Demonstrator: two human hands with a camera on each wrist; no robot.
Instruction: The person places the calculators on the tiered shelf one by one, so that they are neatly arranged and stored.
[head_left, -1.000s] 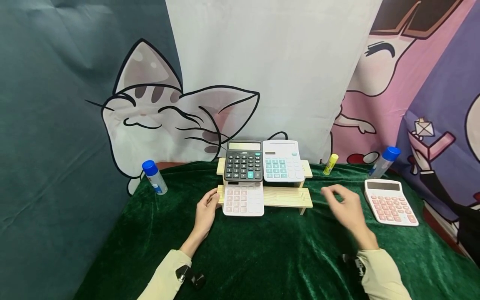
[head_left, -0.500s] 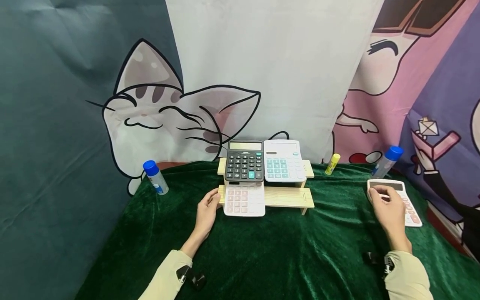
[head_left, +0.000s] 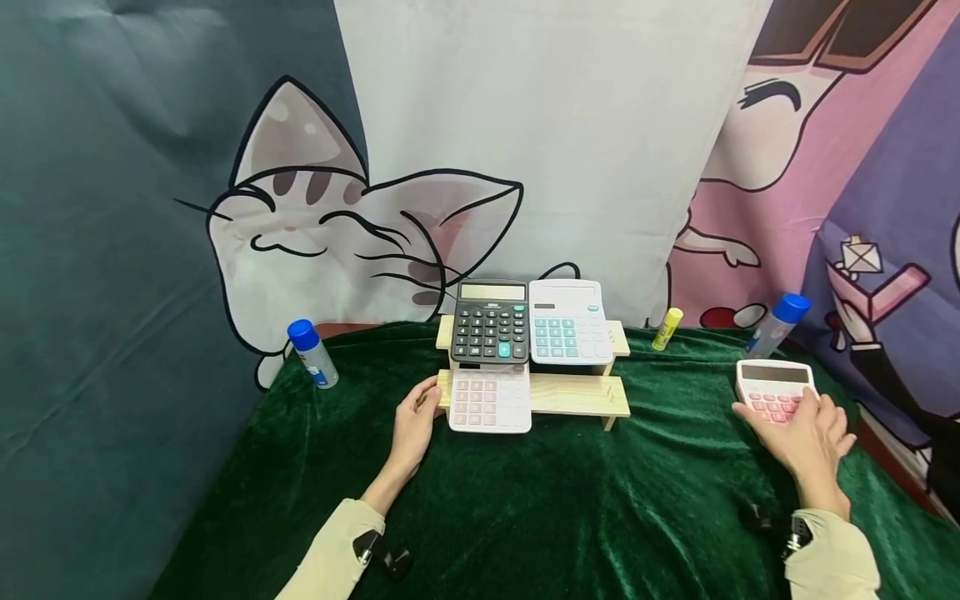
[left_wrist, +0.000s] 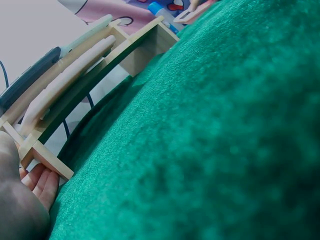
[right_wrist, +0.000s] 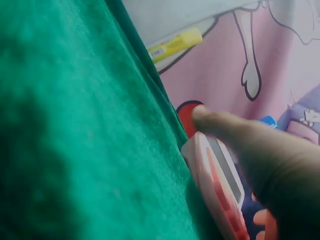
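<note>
At the left end of a two-tier wooden stand (head_left: 573, 394), my left hand (head_left: 412, 421) holds the lower shelf, and in the left wrist view its fingers (left_wrist: 42, 182) lie behind the stand's leg. A black calculator (head_left: 491, 329) and a white one with teal keys (head_left: 566, 325) lean on the upper tier. On the lower tier lies a pale pink-keyed calculator (head_left: 491, 402). My right hand (head_left: 810, 442) is over the lower part of a white calculator with pink keys (head_left: 774, 385) on the cloth. Its thumb (right_wrist: 225, 125) is straight, near that calculator's edge.
A blue-capped bottle (head_left: 313, 357) stands left of the stand. Another blue-capped bottle (head_left: 780, 323) is behind the right calculator. A small yellow stick (head_left: 667, 328) stands right of the stand. Green velvet cloth (head_left: 555, 508) covers the table, with a printed curtain (head_left: 600, 150) behind.
My right hand has moved right from beside the stand to the pink-keyed calculator, then down over its lower part, with its fingers spreading. The left hand has stayed on the stand.
</note>
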